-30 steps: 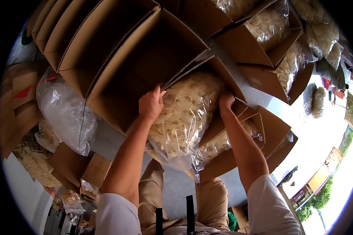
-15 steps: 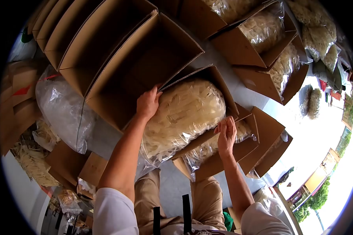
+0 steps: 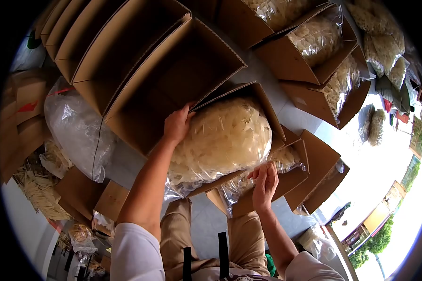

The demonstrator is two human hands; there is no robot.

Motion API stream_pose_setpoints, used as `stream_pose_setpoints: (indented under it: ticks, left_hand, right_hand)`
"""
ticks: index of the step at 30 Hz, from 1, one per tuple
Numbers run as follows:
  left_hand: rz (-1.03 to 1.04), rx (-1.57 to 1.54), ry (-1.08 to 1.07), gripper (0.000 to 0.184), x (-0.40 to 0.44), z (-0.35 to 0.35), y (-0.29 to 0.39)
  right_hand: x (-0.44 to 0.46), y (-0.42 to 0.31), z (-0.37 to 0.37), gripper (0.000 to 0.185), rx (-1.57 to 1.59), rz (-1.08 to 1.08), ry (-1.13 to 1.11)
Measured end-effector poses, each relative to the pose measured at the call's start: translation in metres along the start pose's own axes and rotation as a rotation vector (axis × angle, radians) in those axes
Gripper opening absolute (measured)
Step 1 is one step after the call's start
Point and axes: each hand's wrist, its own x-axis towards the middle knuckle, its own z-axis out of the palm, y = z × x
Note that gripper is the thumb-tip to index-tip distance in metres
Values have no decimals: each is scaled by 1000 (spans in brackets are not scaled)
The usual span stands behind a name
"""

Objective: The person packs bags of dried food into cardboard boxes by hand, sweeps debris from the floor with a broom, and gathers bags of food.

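Observation:
A clear plastic bag full of pale, flat pieces (image 3: 222, 136) lies in a cardboard box (image 3: 269, 110) at the middle of the view. My left hand (image 3: 177, 124) is closed on the upper left edge of that box, beside a larger open box (image 3: 173, 70). Near the lower right side of the bag is my right hand (image 3: 264, 181), its fingers curled together by the plastic; what they hold, if anything, is too small to tell. Below it, a second filled bag (image 3: 239, 187) sits in a narrower box (image 3: 255, 199).
Nested open boxes (image 3: 91, 56) stand at the upper left. Filled boxes (image 3: 290, 61) and stacked bags (image 3: 382, 47) are at the upper right. A clear plastic sack (image 3: 77, 126) lies at the left, with more cartons (image 3: 319, 164) at the right.
My right hand has come out from the box's far right side and moved down toward me. The bag now sits lower in the box and looks rounder. My left hand has stayed at the box edge.

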Motion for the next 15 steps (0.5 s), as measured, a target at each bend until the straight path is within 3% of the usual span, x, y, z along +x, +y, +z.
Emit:
stream_pose_setpoints:
  ticks: [3, 6, 7, 9, 11, 13, 15]
  left_hand:
    - [3, 9, 24, 23, -1, -1, 5]
    - [-37, 100, -22, 22, 0, -1, 5]
    - [-40, 102, -24, 22, 1, -2, 4]
    - [-48, 65, -19, 21, 4, -3, 2]
    - [-36, 55, -11, 20, 3, -3, 2]
    - [-23, 45, 3, 20, 4, -3, 1]
    - [-100, -60, -111, 28, 1, -4, 3]
  right_hand:
    - [36, 8, 4, 22, 207, 126, 163]
    - [80, 52, -1, 20, -42, 102, 227]
    - [87, 51, 4, 16, -25, 205, 174]
    - [93, 65, 9, 26, -510, -67, -37]
    - [77, 62, 13, 36, -490, 37, -109]
    - [59, 44, 17, 41, -589, -165, -82]
    - [37, 33, 13, 46, -704, -205, -108]
